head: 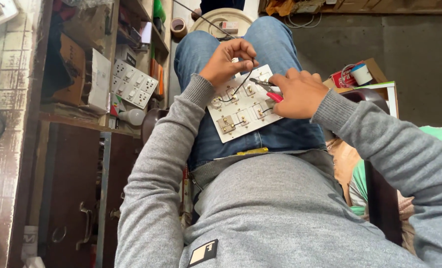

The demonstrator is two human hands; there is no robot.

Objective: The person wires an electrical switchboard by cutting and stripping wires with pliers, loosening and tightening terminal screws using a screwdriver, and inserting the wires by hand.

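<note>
Pinching black wire (245, 82) w/ left hand (227, 62), right hand (298, 93) gripping red-handled pliers (266, 88) — over white switchboard (240, 106) on lap

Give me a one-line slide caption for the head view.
Left hand pinches a black wire over a white switchboard on the lap; right hand holds red-handled pliers.

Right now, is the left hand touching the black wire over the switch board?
Touching. The head view shows the left hand pinching the black wire between its fingertips above the white switch board; the right hand holds red-handled pliers beside it.
</note>
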